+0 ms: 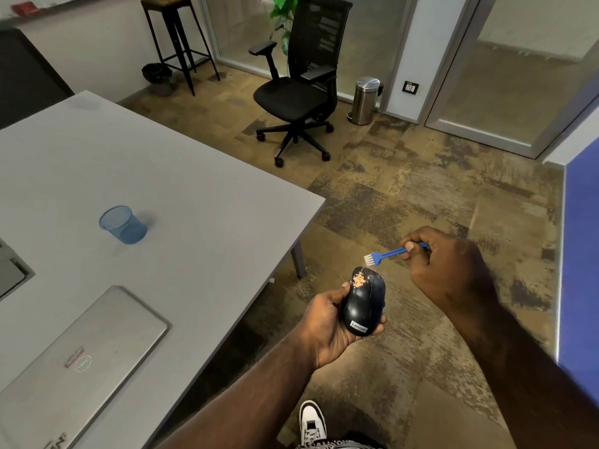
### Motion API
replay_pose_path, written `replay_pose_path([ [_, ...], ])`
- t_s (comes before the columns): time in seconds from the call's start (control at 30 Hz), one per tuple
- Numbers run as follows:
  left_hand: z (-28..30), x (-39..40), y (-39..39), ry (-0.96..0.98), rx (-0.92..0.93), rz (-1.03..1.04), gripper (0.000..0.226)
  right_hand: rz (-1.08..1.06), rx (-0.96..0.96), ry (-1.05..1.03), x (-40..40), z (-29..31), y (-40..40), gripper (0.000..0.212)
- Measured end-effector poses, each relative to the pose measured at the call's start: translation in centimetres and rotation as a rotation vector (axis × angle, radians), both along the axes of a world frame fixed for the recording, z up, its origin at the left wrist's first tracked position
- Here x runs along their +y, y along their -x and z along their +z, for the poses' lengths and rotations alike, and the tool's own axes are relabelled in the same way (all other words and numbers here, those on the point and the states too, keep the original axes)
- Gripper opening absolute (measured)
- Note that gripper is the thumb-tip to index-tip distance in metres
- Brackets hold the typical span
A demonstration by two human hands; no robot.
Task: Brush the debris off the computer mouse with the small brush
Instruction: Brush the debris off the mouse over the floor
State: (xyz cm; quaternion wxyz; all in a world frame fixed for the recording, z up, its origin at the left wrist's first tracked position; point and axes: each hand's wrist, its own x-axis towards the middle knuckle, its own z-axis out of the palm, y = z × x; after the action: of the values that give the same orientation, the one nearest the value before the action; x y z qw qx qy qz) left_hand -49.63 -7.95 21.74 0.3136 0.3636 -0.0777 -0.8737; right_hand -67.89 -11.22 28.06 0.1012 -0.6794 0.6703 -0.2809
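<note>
Head view: at lower centre, the left hand [327,328] gripped the debris-speckled computer mouse [364,301]; the right hand [444,267] clasped the small brush [389,253] just above it. At left, a blue mesh cup's [123,224] contents could not be made out.

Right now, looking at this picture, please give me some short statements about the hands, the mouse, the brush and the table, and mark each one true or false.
1. The left hand holds the computer mouse over the floor, beside the table. True.
2. The brush rests in the blue mesh cup. False: the right hand holds it in a closed grip, in the air.
3. The debris lies on the front part of the mouse. True.
4. The bristles press into the debris. False: they are just above the mouse, apart from it.
5. The laptop on the table is open. False: its lid is closed.
</note>
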Motion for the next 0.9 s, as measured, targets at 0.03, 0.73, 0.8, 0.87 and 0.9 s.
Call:
replay_pose_path([
  [0.03, 0.0, 0.0, 0.0, 0.004, 0.000, 0.002, 0.047, 0.027, -0.022, 0.014, 0.0, 0.0, -0.1, 0.010],
  [0.73, 0.3, 0.1, -0.1, 0.000, -0.022, -0.004, 0.045, 0.103, -0.041, 0.003, 0.7, 0.1, 0.1, 0.013],
  [0.8, 0.3, 0.1, -0.1, 0.001, -0.026, -0.009, 0.045, 0.045, 0.030, -0.001, 0.7, -0.1, 0.3, 0.012],
  [0.87, 0.2, 0.2, -0.1, -0.004, -0.028, -0.014, 0.046, -0.018, 0.056, 0.038, 0.8, -0.1, 0.6, 0.013],
  [0.9, 0.2, 0.2, -0.1, -0.007, -0.025, -0.012, 0.046, -0.022, 0.028, 0.061, 0.9, -0.1, 0.7, 0.012],
])
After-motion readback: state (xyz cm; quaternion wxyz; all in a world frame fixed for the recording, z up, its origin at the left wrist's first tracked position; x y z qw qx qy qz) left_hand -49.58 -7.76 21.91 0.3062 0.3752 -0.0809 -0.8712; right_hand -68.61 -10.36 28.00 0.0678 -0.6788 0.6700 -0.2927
